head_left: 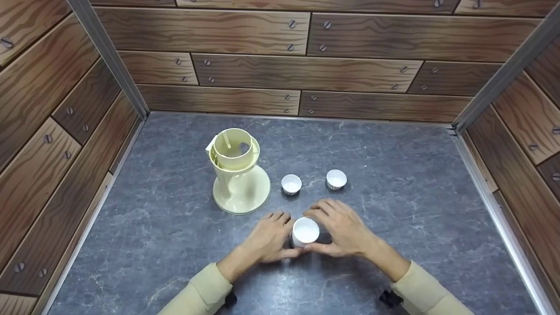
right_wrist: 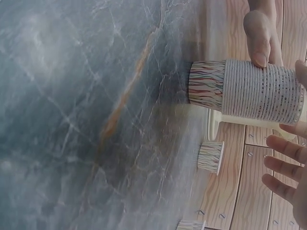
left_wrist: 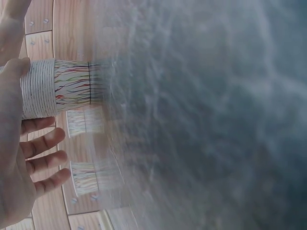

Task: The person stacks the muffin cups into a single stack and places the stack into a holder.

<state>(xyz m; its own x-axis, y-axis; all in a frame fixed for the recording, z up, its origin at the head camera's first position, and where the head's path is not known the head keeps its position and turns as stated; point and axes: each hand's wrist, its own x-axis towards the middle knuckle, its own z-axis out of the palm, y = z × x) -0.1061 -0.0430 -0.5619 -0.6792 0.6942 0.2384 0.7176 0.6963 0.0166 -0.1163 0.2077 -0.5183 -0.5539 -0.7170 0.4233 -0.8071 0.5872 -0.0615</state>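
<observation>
Your L hand (head_left: 273,236) and R hand (head_left: 340,228) both grip, thumbs + fingers around it, a tall stack of white paper cups (head_left: 305,234) w/ multicolour streaks, upright on the grey marbled tabletop (head_left: 415,183) btwn them. Just beyond: a small white streaked paper cup (head_left: 291,184), w/ a matching cup (head_left: 336,180) to its R. Pale-yellow plastic stand (head_left: 235,164), round base, tubular top, sits farther L.
</observation>
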